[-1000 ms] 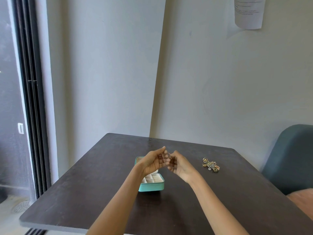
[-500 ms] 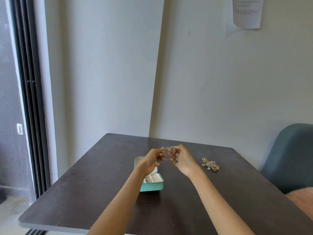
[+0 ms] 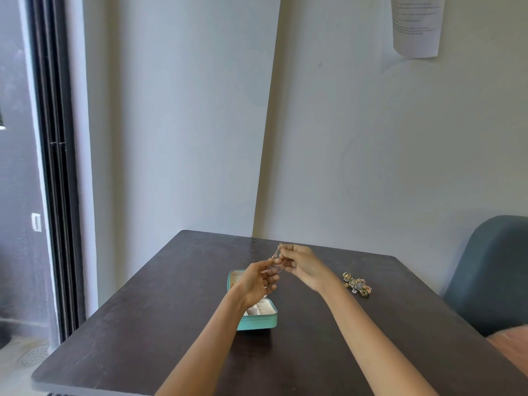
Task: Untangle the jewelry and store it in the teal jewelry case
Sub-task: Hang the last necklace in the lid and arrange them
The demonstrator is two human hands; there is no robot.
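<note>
A thin gold chain (image 3: 277,256) hangs between my two hands above the dark table (image 3: 171,324). My right hand (image 3: 303,265) pinches its upper end, and the fingertips of my left hand (image 3: 258,280) pinch the lower part. Below my left hand the teal jewelry case (image 3: 258,321) lies open, showing cream compartments; my hand and wrist hide most of its inside. A tangled pile of gold jewelry (image 3: 357,284) rests on the table to the right of my right wrist.
The table stands against a pale wall. A grey-blue chair (image 3: 491,275) is at its right side. A dark sliding door frame (image 3: 57,167) runs down the left. A paper sheet (image 3: 415,24) hangs on the wall at top right.
Both hands rose from just above the case, with the right hand lifting higher and farther back. The chain is now drawn out between them.
</note>
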